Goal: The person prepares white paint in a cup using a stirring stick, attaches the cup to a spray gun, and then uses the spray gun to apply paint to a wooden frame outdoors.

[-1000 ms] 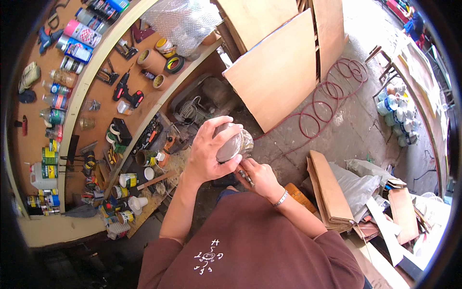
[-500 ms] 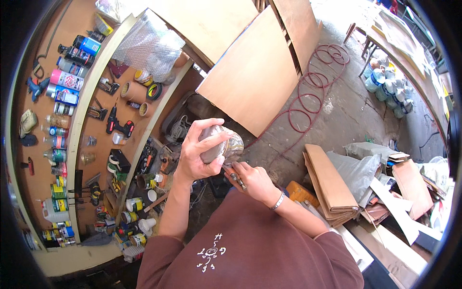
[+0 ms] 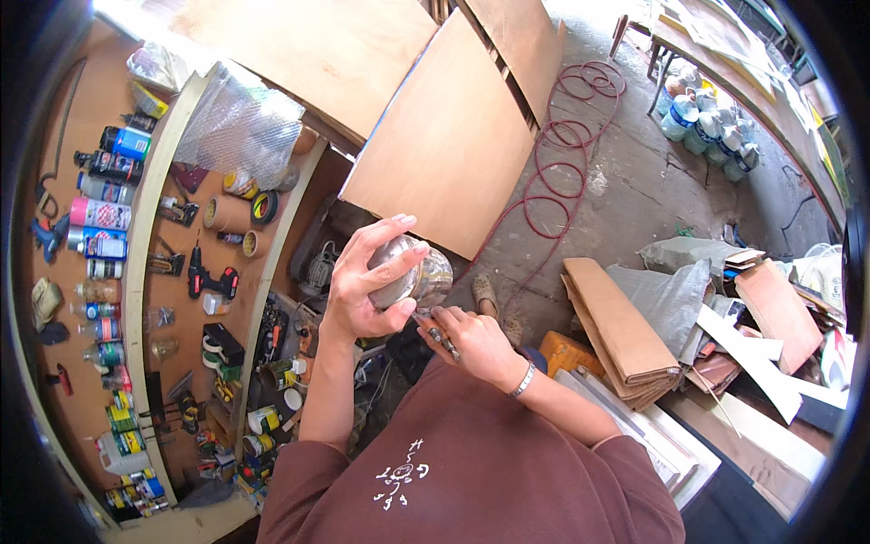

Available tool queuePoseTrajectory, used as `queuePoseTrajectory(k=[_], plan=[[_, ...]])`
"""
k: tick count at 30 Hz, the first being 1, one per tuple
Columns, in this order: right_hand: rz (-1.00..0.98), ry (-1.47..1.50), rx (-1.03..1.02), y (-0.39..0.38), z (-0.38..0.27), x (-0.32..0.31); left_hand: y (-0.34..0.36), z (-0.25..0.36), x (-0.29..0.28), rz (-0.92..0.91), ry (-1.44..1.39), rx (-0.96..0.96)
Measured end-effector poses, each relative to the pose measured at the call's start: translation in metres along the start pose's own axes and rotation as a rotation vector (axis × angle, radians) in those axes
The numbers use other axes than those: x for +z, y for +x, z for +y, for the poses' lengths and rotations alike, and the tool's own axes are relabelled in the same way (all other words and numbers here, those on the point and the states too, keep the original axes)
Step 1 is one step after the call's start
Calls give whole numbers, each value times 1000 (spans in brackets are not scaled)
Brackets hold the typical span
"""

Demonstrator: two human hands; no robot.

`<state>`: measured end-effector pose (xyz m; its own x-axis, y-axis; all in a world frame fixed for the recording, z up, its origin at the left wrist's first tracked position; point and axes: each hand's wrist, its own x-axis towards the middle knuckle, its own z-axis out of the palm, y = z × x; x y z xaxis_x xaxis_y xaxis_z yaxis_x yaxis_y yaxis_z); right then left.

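Right now I have my left hand (image 3: pixel 367 281) wrapped around a round metal tin (image 3: pixel 412 276), fingers curled over its top and thumb beneath, holding it up at chest height above the cluttered shelf unit (image 3: pixel 145 299). My right hand (image 3: pixel 467 340) sits just below and beside the tin, closed in a pinch on a small slim tool (image 3: pixel 441 340) whose tip meets the tin's lower edge. To work that edge cleanly, I judge I should brace the tin hard in the left palm and lever in short, shallow moves. The red hose (image 3: pixel 566 154) lies coiled on the concrete floor (image 3: pixel 634 190), well apart.
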<state>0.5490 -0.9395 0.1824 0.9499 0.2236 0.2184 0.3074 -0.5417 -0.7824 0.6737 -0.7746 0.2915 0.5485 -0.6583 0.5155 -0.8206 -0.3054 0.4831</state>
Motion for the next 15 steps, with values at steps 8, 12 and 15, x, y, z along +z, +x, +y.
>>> queuePoseTrajectory(k=[8, 12, 15], plan=[[110, 15, 8, 44, 21, -12, 31, -55, 11, -7, -10, 55], [106, 22, 22, 73, 27, -11, 51, -85, 10, -17, -178, 25], [123, 6, 70, 97, 31, -8, 69, -116, 9, -33, -236, 76]])
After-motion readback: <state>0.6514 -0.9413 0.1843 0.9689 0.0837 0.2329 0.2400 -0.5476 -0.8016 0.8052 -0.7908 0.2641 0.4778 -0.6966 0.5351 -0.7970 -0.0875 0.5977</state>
